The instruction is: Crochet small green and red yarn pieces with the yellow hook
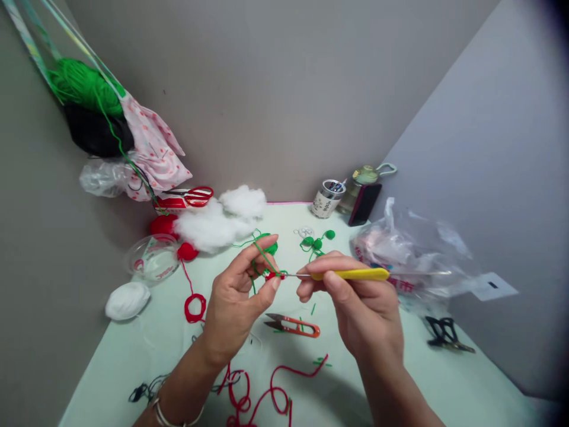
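Observation:
My left hand (242, 293) pinches a small red and green crochet piece (272, 275) between thumb and fingers, with green yarn (263, 252) running up over the raised index finger. My right hand (360, 302) is closed round the yellow handle of a crochet hook (360, 274). The hook's thin metal shaft points left, its tip at the crochet piece; whether a loop sits on it is too small to tell. Behind my left fingers lies a green yarn ball (269, 244), partly hidden. Orange thread snips (296, 325) lie on the table between my wrists.
Loose red yarn (278, 388) curls near the front. White stuffing (213, 225), a clear plastic bowl (153, 258) and a white yarn ball (128, 300) stand left. Small green crocheted balls (317, 244), a pen tin (328, 198), a phone (364, 204) and a plastic bag (413, 255) lie back right.

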### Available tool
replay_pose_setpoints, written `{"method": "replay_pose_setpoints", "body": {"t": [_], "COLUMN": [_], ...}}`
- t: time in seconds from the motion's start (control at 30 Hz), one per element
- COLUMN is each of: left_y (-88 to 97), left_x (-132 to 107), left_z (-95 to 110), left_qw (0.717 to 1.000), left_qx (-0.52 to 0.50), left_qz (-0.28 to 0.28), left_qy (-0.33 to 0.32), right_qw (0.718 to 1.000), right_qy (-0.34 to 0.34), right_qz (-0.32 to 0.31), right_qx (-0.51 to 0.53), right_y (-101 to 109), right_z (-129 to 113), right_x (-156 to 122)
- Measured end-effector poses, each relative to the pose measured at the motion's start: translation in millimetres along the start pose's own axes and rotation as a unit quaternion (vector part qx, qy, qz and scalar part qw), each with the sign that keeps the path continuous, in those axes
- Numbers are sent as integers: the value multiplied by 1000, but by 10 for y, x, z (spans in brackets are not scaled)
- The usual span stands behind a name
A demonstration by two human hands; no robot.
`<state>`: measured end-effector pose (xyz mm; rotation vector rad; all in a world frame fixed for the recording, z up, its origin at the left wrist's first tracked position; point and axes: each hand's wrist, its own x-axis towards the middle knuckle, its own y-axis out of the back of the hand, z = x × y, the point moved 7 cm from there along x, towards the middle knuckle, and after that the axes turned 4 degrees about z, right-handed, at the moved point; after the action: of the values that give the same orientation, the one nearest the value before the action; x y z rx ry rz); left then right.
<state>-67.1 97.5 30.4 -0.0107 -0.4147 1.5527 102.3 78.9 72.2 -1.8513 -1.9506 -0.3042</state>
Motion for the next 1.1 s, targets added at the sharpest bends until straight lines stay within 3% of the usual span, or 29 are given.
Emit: {"method": "replay_pose_setpoints", "body": {"t": [0.13,0.4,0.63,0.87,1.1], "left_y": [-24,-38,-58,-69,-49], "left_x": [1,4,-22,-21,-9], "left_z": [4,-25,-57,-54,-5], "left_qw": [999,999,998,990,989], "left_qx": [-19,-24,-47,-127,-132], "left_qz": [-30,-35,-7,1,12], "left_qy": [4,13,28,66,60], "right_qw": [999,993,998,992,982], "right_qy": [-32,-66,-4,97,123], "right_qz": [6,20,19,-7,-19], "right_qx": [41,98,59,-76,-142], "right_y": [23,2,-33,-84,-103], "right_z": [18,52,14,-144,-223], "right_x": [24,88,41,-75,-101]}}
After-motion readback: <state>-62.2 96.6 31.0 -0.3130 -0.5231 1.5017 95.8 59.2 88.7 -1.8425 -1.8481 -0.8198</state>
